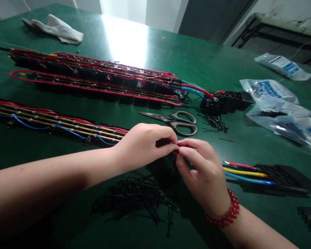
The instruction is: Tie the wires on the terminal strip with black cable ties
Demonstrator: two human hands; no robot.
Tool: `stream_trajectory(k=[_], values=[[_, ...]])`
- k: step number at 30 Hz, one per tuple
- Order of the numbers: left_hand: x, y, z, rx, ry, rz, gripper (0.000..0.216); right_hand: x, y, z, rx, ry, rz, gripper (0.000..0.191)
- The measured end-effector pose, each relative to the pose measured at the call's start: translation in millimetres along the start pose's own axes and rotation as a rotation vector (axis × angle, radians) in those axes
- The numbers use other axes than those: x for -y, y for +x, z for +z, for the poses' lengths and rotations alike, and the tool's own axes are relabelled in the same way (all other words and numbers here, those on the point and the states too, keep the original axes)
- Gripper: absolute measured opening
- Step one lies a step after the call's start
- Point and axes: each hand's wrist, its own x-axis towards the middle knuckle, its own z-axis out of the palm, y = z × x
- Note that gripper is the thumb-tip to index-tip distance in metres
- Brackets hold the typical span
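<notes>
Green covers the whole desk [249,69], and a bright patch of light shines on its far side. Both hands meet over the middle of the desk, close to the front edge. The left hand [145,145] is closed, and its fingertips pinch a short red wire [183,144]. The right hand [203,173] is closed too and pinches the same red wire, so the two hands touch at the fingertips. A red bead bracelet [224,214] sits on the right wrist.

Under the hands, by the front edge, lies a messy pile of thin black ties [134,197]. Just behind the hands lie grey scissors [176,121], with their blades pointing left. A long wired strip [54,121] runs from the left edge up to the left hand. Two more long strips [93,76] lie farther back. Near the right edge sits a black block [282,176] with red, yellow and blue wires [245,172] sticking out toward the right hand. Clear plastic bags [275,103] lie behind it. A white cloth [59,29] rests at the far left corner.
</notes>
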Motion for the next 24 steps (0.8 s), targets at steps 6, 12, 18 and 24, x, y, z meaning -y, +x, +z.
stream_trajectory(k=[6, 12, 18, 24], values=[[-0.3, 1.0, 0.7, 0.002, -0.063, -0.033, 0.006, 2.5, 3.5, 1.4, 0.020, 0.041, 0.082, 0.005], [-1.3, 1.0, -0.6, 0.006, -0.049, -0.047, 0.007, 4.1, 4.2, 2.3, 0.024, 0.083, 0.127, 0.004], [-2.0, 0.1, -1.2, 0.007, -0.002, -0.002, 0.009, 4.3, 3.4, 1.6, 0.009, 0.106, 0.123, 0.005], [-0.4, 0.3, -0.5, 0.017, 0.023, 0.023, 0.016, 6.8, 5.7, 2.2, -0.006, 0.103, 0.159, 0.007]])
